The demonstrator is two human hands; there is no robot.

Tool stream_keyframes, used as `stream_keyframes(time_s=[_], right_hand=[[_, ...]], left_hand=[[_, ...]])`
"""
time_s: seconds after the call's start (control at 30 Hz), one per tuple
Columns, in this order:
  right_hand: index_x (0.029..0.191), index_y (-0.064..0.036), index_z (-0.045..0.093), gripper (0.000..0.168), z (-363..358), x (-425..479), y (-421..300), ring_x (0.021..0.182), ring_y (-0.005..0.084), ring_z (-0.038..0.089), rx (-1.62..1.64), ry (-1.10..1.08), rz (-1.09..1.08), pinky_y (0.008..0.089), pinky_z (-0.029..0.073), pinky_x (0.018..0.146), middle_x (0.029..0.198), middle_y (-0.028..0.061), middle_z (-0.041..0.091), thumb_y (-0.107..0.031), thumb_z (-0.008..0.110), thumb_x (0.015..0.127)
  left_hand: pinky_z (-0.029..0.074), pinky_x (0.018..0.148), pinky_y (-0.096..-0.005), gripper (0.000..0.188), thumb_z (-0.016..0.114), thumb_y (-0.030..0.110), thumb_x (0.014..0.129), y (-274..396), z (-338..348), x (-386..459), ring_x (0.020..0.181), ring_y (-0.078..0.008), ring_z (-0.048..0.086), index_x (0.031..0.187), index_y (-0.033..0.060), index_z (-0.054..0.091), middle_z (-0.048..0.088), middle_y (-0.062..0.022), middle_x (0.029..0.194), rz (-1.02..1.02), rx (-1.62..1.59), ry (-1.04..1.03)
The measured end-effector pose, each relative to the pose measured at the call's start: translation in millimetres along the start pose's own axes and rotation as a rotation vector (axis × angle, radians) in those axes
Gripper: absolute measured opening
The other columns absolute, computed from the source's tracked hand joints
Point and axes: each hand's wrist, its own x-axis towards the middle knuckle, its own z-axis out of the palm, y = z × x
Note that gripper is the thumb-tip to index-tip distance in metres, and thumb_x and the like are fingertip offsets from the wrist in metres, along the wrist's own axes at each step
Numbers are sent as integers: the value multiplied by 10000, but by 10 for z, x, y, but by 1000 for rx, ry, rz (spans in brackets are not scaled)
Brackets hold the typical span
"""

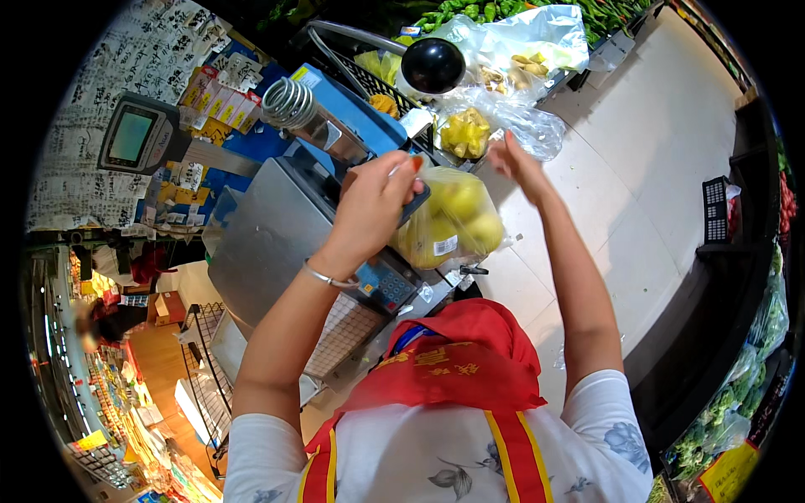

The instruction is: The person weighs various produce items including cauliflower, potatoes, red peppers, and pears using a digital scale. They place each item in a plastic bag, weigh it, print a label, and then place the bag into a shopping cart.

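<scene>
My left hand [377, 201] grips the gathered neck of a clear plastic bag of yellow-green round fruit [459, 214]. The bag hangs at the right edge of a weighing scale [270, 232] with a metal platform, and a printed label is stuck on its side. My right hand [512, 160] is raised to the right, apart from the bag, its fingers partly spread and blurred; I see nothing held in it. Just left of it lies a smaller clear bag of yellow pieces [465, 133]. The scale's keypad [387, 286] shows below my left wrist.
The scale's display [132, 138] stands at the left on a post. Behind the scale are a blue box [352, 107], a metal coil [289, 104] and a black ball-shaped object [433, 65]. Plastic bags and green peppers [484, 12] lie beyond. Black shelving [679, 314] with vegetables lines the right.
</scene>
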Motion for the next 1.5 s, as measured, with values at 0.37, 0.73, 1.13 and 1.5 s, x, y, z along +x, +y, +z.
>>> stream_keyframes(time_s=[0.37, 0.73, 1.13, 1.5], right_hand=[[1253, -28, 354, 708, -268, -1158, 557, 1153, 235, 415, 692, -293, 251, 397, 352, 955, 1266, 123, 401, -593, 290, 831], [1317, -91, 242, 603, 955, -2366, 1051, 1159, 224, 391, 709, -352, 373, 356, 350, 953, 1288, 110, 366, -354, 507, 844], [1312, -71, 228, 568, 3407, -2710, 1488, 1174, 239, 369, 546, -951, 632, 368, 317, 973, 1296, 104, 345, -336, 460, 866], [1284, -95, 325, 587, 4839, -3338, 2076, 1130, 287, 413, 356, -1308, 1275, 426, 331, 950, 1263, 112, 405, -509, 330, 868]], left_hand=[[393, 515, -262, 195, 438, 159, 849, 385, 60, -663, 519, -167, 511, 774, -3, 516, 531, -101, 601, -115, -134, -238], [214, 437, -163, 282, 519, 258, 802, 135, -711, -2344, 473, -23, 340, 730, -14, 498, 447, 4, 576, -315, -579, 197], [213, 436, -162, 181, 408, 178, 898, -21, -1270, -4584, 475, -23, 279, 795, 32, 439, 352, 41, 586, -89, -654, 1267], [319, 515, -175, 202, 500, 237, 857, -216, -1307, -5899, 571, -44, 411, 820, 40, 527, 516, -3, 689, -149, -516, 1695]])
